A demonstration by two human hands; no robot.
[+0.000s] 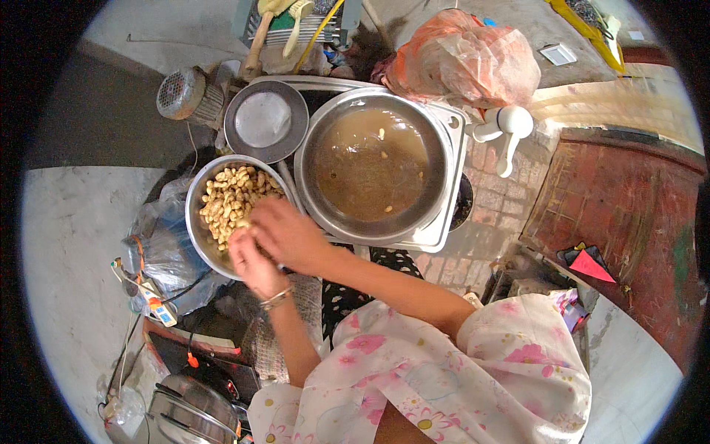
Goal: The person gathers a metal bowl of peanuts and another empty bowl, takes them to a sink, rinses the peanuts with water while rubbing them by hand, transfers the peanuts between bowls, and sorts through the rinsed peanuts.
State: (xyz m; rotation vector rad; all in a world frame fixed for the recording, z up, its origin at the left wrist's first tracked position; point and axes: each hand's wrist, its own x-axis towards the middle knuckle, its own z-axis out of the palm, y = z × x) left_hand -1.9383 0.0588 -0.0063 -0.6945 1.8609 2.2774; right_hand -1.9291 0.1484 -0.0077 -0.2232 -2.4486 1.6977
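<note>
Over the right part of a metal bowl (193,216) of unshelled peanuts (227,202), my two hands meet. My left hand (256,266), with a bracelet on the wrist, has its fingertips on a peanut (243,222). My right hand (288,230) reaches across from the right, its fingers slightly blurred and close to that same peanut; whether they grip it too I cannot tell. Beside the bowl, a large metal basin (302,183) of murky brown water rests on a stainless-steel sink, with several peanuts in the water.
A round dark-rimmed lid or pan (236,100) lies beyond the bowl. An orange plastic bag (460,61) bulges behind the basin, near a white faucet (511,130). An electric motor (183,94) stands at the upper left. Left of the bowl are clear plastic bags (166,244) and a power strip (157,302).
</note>
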